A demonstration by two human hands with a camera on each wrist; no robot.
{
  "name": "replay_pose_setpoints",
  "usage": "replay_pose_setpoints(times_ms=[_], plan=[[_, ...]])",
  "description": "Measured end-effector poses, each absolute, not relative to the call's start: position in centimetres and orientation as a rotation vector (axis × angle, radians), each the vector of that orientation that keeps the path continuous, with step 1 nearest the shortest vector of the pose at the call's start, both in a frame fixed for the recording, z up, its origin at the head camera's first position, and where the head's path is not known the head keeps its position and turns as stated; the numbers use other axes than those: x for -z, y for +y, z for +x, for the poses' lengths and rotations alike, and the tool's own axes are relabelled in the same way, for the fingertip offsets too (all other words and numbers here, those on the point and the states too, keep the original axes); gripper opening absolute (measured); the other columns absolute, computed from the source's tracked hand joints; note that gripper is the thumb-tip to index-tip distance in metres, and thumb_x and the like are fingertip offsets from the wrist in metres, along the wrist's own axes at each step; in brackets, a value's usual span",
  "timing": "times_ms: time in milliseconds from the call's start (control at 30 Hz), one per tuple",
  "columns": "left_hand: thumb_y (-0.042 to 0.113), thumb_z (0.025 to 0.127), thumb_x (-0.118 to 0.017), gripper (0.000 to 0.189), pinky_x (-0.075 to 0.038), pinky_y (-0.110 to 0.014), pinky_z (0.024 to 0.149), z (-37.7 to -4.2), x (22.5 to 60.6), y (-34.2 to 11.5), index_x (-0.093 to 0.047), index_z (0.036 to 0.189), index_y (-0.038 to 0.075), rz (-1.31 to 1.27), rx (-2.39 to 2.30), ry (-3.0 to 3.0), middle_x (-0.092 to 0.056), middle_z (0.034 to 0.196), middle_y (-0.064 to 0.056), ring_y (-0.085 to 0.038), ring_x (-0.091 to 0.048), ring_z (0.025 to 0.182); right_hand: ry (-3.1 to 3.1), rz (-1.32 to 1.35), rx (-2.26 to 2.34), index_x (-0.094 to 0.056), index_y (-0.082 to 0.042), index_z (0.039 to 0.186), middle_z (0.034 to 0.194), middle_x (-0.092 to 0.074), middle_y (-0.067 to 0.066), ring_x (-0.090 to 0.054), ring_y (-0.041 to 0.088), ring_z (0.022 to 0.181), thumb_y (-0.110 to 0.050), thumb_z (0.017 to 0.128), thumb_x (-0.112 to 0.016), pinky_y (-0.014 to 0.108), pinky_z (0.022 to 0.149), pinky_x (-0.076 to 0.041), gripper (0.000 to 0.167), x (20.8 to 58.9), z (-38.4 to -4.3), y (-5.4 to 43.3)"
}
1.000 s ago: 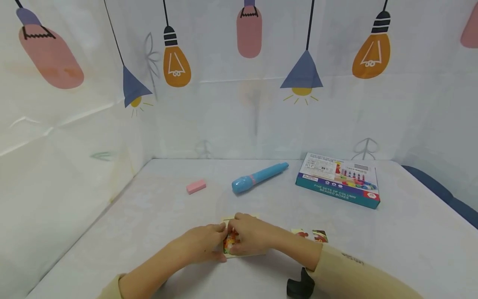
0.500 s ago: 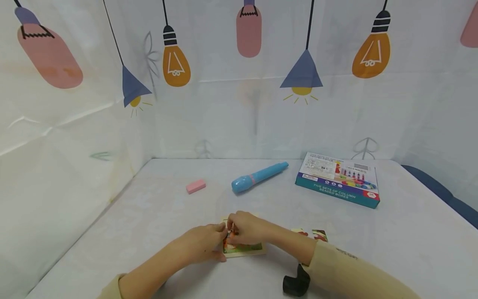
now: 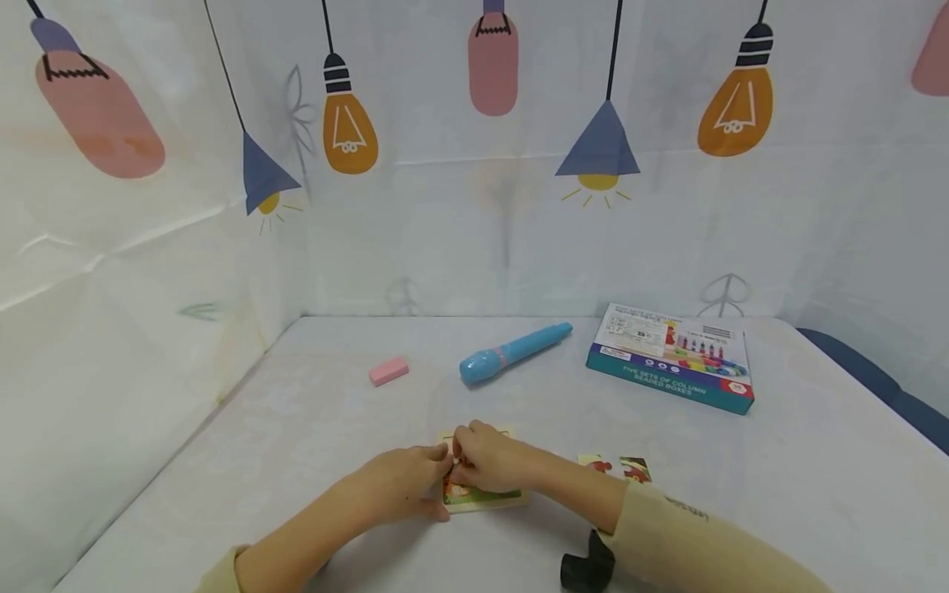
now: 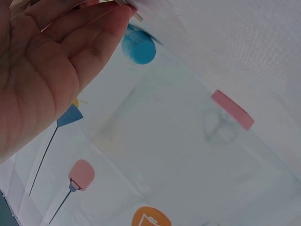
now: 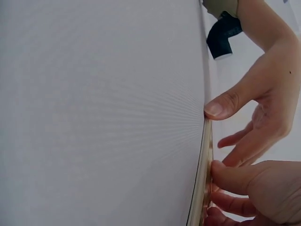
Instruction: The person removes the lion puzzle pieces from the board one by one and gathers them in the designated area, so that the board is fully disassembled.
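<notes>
picture board (image 3: 485, 498) lies under my right hand (image 3: 493, 459), grip i can't judge; spread left hand (image 3: 404, 482) touches its edge. box (image 3: 670, 358) reads "five sets of column beaded boxes".

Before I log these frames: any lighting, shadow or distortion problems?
Head: bright, soft shadow below the left hand, large print on the box readable. Left wrist: dimmer overall. Right wrist: fine streaks fan across the table, scene turned sideways.

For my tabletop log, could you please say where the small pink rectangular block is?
In the head view, the pink block lies left of centre on the white tabletop, beyond the left hand and left of the blue microphone-shaped object.
</notes>
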State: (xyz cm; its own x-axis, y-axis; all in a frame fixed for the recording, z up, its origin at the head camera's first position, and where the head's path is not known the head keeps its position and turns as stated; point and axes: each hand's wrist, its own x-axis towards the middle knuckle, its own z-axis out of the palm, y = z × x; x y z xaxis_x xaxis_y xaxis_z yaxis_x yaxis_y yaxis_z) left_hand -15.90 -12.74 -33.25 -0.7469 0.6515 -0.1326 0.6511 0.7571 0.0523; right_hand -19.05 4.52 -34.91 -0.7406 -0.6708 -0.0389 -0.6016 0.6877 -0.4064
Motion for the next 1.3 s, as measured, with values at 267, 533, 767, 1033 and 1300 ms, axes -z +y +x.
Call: replay_pose_setpoints(times_ms=[267,533,767,1033,1300], plan=[[0.054,0.070,-0.069,0.076,-0.046,-0.047,0.085,-15.82,33.43,-12.67,-0.054,0.124,0.003,1.024,0.117,2.912,-0.054,0.126,-0.013,-0.031,-0.048,0.118,2.675,-1.019,0.647,-0.049,-0.008,0.092,0.076,-0.044,-0.003,-0.041,0.007,0.068,-0.019,0.086,-0.066,0.019,0.059,-0.038,0.021,34.95,-19.21,4.64],[0.058,0.068,-0.068,0.085,-0.045,-0.048,0.084,-15.65,33.54,-12.74,-0.049,0.126,-0.002,0.909,0.099,2.927,-0.053,0.126,-0.014,-0.031,-0.049,0.116,2.654,-1.038,0.807,-0.044,-0.008,0.089,0.069,-0.044,-0.003,-0.040,0.004,0.059,-0.011,0.082,-0.069,0.017,0.051,-0.035,0.027,35.23,-19.12,4.55],[0.056,0.070,-0.068,0.083,-0.046,-0.047,0.084,-15.72,33.44,-12.76,-0.050,0.125,-0.002,0.938,0.062,2.908,-0.054,0.125,-0.015,-0.029,-0.049,0.116,2.639,-0.992,0.814,-0.041,-0.012,0.090,0.067,-0.045,-0.005,-0.040,0.004,0.058,-0.011,0.083,-0.068,0.017,0.051,-0.035,0.027,35.26,-19.18,4.55],[0.056,0.069,-0.069,0.081,-0.045,-0.048,0.085,-15.98,33.41,-12.83,-0.049,0.125,0.000,0.943,0.020,2.895,-0.054,0.125,-0.013,-0.030,-0.047,0.118,2.648,-0.994,0.819,-0.042,-0.013,0.091,0.067,-0.045,-0.006,-0.040,0.004,0.058,-0.010,0.082,-0.069,0.018,0.052,-0.035,0.028,35.39,-19.21,4.60],[0.055,0.070,-0.069,0.083,-0.042,-0.049,0.089,-16.22,33.57,-12.98,-0.046,0.127,-0.001,0.940,-0.032,2.874,-0.051,0.127,-0.014,-0.032,-0.043,0.122,2.624,-0.965,0.812,-0.052,-0.011,0.091,0.068,-0.050,-0.007,-0.047,0.003,0.054,-0.007,0.086,-0.062,0.018,0.054,-0.041,0.012,34.87,-18.81,4.76]])
